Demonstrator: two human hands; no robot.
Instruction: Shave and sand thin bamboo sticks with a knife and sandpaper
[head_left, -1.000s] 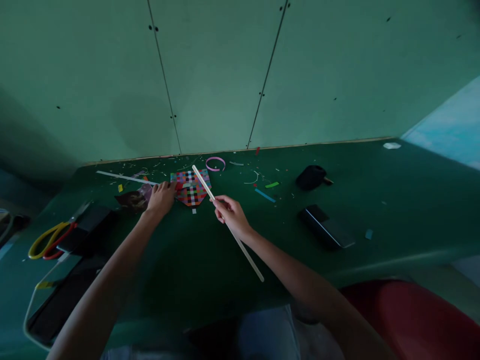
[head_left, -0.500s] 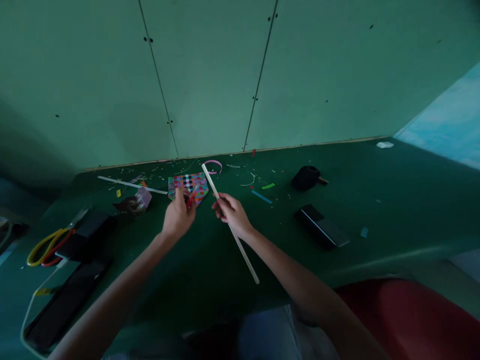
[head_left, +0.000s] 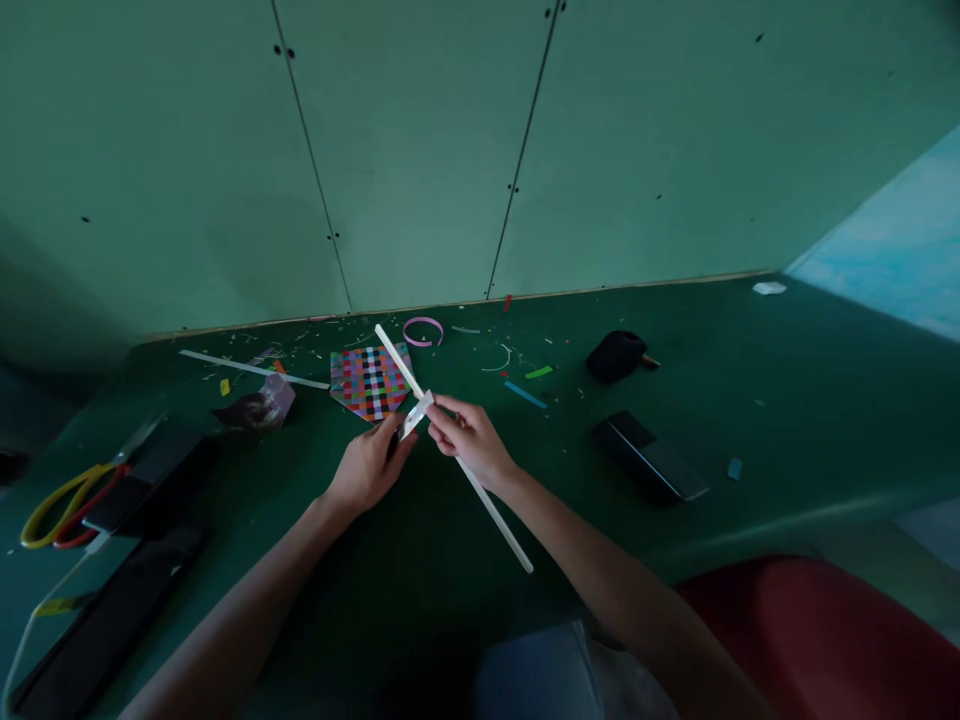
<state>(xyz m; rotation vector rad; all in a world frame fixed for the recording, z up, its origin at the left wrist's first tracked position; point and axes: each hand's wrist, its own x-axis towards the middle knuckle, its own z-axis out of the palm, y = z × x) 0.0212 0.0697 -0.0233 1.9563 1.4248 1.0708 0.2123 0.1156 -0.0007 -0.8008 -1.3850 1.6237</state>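
My right hand (head_left: 466,436) is closed on a long, thin white stick (head_left: 495,515), which slants from upper left to lower right. A small whitish piece (head_left: 417,414) crosses the stick beside my right fingertips. My left hand (head_left: 369,466) pinches the lower end of that piece. Just beyond my left hand, a colourful checkered woven piece (head_left: 371,380) lies on the green table, its lower edge ending in a point. A pink ring-shaped strip (head_left: 424,332) rests behind the stick.
Scissors (head_left: 75,505) and a black box (head_left: 154,485) are at the left, near a cable. A crumpled wrapper (head_left: 259,403) lies closer in. At the right are a black pouch (head_left: 616,356) and a dark device (head_left: 649,458). Paper scraps dot the green table (head_left: 825,400).
My left hand has moved from over the woven piece towards the stick. The red thing at its fingers no longer shows; a whitish piece does. The stick's top has shifted left.
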